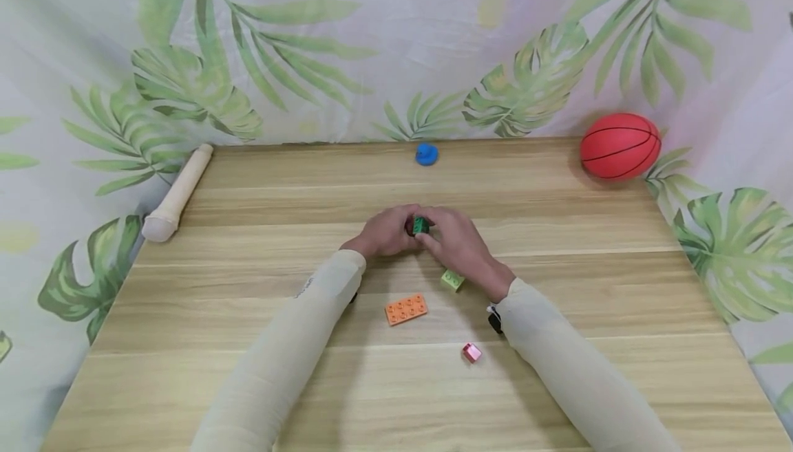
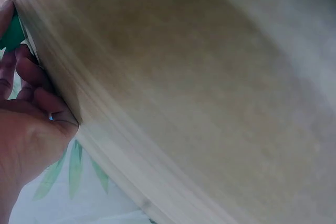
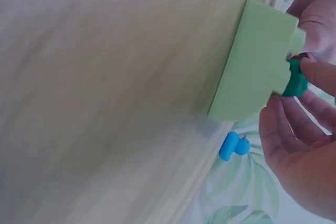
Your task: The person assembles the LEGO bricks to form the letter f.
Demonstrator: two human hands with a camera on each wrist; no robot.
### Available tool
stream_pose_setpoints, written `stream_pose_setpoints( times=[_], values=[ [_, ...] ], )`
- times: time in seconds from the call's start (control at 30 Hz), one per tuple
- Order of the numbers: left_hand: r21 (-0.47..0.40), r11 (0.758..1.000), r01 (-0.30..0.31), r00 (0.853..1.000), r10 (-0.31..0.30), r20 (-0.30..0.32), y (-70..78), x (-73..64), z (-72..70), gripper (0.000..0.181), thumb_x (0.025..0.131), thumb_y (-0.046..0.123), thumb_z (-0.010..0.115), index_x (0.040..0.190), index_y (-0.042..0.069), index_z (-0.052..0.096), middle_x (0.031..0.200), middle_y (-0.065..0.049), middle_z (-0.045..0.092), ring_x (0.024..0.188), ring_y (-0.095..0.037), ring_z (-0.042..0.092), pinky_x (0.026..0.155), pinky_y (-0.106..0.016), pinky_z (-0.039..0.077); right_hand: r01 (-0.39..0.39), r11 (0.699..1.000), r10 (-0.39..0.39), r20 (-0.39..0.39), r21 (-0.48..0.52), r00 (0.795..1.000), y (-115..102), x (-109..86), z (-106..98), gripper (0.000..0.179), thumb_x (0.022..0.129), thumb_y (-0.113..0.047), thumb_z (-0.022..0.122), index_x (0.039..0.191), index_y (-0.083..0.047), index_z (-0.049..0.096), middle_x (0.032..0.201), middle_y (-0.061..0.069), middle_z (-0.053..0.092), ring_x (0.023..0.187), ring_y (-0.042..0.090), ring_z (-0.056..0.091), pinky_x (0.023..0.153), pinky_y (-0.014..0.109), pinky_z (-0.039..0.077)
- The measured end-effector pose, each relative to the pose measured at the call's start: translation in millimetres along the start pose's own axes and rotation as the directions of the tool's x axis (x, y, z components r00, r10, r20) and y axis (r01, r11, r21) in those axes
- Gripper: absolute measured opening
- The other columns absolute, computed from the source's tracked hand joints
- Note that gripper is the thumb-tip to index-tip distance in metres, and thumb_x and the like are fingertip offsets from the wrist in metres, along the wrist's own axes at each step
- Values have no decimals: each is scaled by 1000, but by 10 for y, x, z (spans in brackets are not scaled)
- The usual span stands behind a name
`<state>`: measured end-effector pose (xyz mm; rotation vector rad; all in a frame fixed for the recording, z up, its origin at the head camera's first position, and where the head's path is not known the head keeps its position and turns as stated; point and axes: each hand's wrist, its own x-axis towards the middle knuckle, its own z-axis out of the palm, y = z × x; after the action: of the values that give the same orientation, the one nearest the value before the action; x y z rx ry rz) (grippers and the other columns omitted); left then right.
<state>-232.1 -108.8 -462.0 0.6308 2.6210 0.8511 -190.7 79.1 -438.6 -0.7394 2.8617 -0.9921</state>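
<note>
A dark green toy brick (image 1: 420, 225) is between my two hands, above the middle of the table. My right hand (image 1: 457, 235) pinches it between thumb and fingers. My left hand (image 1: 392, 230) is curled up close against the brick's left side, beside a dark gap; I cannot tell what its fingers hold. In the right wrist view the green brick (image 3: 297, 80) shows at the right fingertips, the left hand just beyond. A light green brick (image 1: 452, 280) lies below the right wrist. Nearer to me are a flat orange brick (image 1: 406, 309) with studs and a small pink-red brick (image 1: 472, 353).
A blue rubber duck (image 1: 426, 155) stands at the table's back edge. A red ball (image 1: 621, 146) with black lines is at the back right corner. Along the left edge lies a pale microphone-shaped object (image 1: 178, 194). A leaf-patterned cloth (image 1: 347, 60) hangs behind the wooden table (image 1: 588, 287).
</note>
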Motion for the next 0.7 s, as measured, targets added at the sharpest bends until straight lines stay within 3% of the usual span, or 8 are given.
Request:
stream_pose_setpoints(
  times=[0.1, 0.27, 0.37, 0.7],
  values=[
    [-2, 1000, 2, 1000, -2, -1, 7, 1, 5, 37, 94, 22, 84, 126, 12, 68, 116, -7, 73, 104, -20, 64, 96, -40, 55, -12, 1000, 12, 9, 13, 1000, 0, 31, 17, 34, 100, -17, 79, 131, -6, 72, 126, 13, 78, 117, 30, 75, 99, 47, 60],
    [-16, 1000, 18, 1000, -18, 2, 21, -4, -4, 28, 94, 22, 84, 113, 11, 66, 97, -5, 66, 89, -19, 59, 80, -33, 48, -91, 995, 90, 27, 45, 996, 5, 46, 3, 37, 98, -16, 80, 133, -5, 71, 127, 14, 78, 117, 31, 75, 100, 47, 60],
    [-38, 999, 38, 999, -38, 2, 23, -7, -11, 27, 94, 24, 85, 108, 12, 66, 94, -3, 65, 86, -18, 57, 77, -29, 45, -115, 992, 114, 33, 42, 993, 13, 45, -18, 36, 98, -14, 79, 132, -5, 70, 126, 15, 78, 117, 31, 75, 99, 47, 61],
    [-67, 997, 49, 999, -49, -5, 6, -3, -8, 29, 91, 27, 88, 98, 13, 64, 93, -2, 66, 86, -17, 57, 77, -29, 44, -91, 993, 88, 29, 80, 996, 59, 66, -37, 29, 97, -8, 78, 125, -4, 73, 123, 14, 79, 113, 31, 77, 98, 46, 62]
  ],
)
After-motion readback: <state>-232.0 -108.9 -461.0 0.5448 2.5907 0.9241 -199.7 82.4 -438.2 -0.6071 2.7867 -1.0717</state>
